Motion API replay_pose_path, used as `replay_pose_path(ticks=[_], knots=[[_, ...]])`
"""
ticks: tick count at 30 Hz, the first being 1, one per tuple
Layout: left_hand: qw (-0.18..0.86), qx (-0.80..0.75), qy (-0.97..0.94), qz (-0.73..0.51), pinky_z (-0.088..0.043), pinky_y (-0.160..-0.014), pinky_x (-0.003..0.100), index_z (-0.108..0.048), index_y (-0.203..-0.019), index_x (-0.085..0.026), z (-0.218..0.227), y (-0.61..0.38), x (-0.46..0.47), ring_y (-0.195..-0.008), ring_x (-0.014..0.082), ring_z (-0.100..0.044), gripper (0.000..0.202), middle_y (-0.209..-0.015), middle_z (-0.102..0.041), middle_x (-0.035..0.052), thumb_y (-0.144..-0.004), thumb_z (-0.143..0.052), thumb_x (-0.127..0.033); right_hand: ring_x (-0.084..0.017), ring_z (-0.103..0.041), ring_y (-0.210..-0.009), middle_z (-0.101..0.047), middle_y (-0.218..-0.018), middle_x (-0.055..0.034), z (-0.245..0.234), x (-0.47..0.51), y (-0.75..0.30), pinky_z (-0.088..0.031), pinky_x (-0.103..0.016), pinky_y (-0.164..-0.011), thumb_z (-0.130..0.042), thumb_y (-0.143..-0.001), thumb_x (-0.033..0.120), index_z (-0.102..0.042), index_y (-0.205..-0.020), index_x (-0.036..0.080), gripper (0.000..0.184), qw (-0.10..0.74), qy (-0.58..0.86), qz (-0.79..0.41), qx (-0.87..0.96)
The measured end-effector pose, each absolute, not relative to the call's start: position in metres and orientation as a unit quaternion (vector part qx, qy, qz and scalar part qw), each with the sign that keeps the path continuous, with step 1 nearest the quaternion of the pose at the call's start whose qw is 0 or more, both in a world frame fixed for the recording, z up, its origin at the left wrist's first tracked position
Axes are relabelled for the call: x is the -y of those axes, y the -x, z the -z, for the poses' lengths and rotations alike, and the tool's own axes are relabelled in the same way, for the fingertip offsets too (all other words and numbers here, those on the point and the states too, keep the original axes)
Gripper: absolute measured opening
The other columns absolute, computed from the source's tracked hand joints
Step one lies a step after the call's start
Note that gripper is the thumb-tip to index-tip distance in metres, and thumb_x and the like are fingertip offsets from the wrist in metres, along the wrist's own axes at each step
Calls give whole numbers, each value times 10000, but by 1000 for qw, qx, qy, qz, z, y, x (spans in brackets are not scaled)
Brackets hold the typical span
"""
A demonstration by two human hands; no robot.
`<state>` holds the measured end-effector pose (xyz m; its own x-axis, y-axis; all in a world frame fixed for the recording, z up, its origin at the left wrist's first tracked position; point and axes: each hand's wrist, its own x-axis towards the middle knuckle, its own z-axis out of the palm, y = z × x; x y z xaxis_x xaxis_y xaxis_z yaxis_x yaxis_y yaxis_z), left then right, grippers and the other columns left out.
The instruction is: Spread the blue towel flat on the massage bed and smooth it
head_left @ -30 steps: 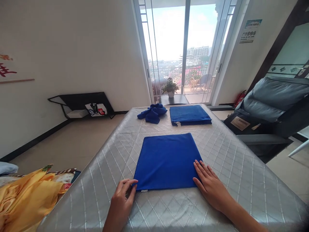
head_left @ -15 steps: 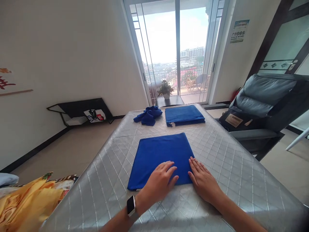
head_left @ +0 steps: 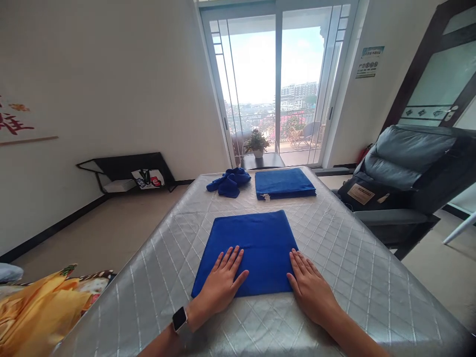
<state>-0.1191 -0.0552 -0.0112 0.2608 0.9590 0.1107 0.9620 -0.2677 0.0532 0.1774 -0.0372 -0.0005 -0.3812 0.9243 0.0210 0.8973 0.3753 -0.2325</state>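
A blue cloth [head_left: 256, 243], folded into a flat square, lies on the silver quilted table cover [head_left: 163, 267] in front of me. My left hand [head_left: 220, 283] rests palm down on its left front part, fingers spread and a watch [head_left: 180, 320] on the wrist. At the cloth's right edge lies my right hand [head_left: 308, 281], flat with fingers stretched out, partly on the cloth and partly on the cover. Farther back sits a stack of folded blue cloths [head_left: 284, 182] with a small white tag. Left of that stack is a crumpled blue cloth [head_left: 230, 181].
To the right of the table stands a dark recliner [head_left: 405, 173] with a bag on its seat. Beyond the far edge, a potted plant [head_left: 257, 143] stands on a chair before the glass door. Yellow fabric [head_left: 40, 307] lies at the lower left.
My left hand has slid left across the folded cloth and its fingers now lie flatter and more spread. My right hand stays at the right edge. The view has tilted slightly up.
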Motion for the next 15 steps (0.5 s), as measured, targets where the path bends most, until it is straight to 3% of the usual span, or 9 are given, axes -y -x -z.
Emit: replay_pose_path(ticks=[3, 6, 15], knots=[[24, 691, 721, 48, -222, -1216, 569, -187, -1577, -217, 23, 161, 76, -1528, 318, -135, 748, -1651, -173, 99, -984, -260, -666, -212, -148, -1516, -151, -1633, -74, 0, 37, -177, -183, -422, -1249, -184, -1050, 488, -233, -1573, 91, 658, 65, 547, -98, 829], [32, 706, 705, 59, -241, -1213, 546, -181, -1577, -184, 35, 177, 88, -1532, 326, -91, 786, -1658, -130, 121, -974, -269, -680, -211, -135, -1518, -146, -1636, -82, 2, 38, -178, -173, -413, -1250, -194, -1049, 486, -225, -1574, 84, 662, 58, 550, -91, 828], [58, 709, 695, 103, -293, -1184, 572, -229, -1572, -167, 45, 174, 90, -1519, 358, -139, 797, -1646, -171, 179, -965, -304, -679, -240, -190, -1511, -199, -1624, -141, -35, 3, -156, -198, -430, -1236, -195, -1046, 477, -268, -1560, 35, 681, 34, 545, -54, 836]])
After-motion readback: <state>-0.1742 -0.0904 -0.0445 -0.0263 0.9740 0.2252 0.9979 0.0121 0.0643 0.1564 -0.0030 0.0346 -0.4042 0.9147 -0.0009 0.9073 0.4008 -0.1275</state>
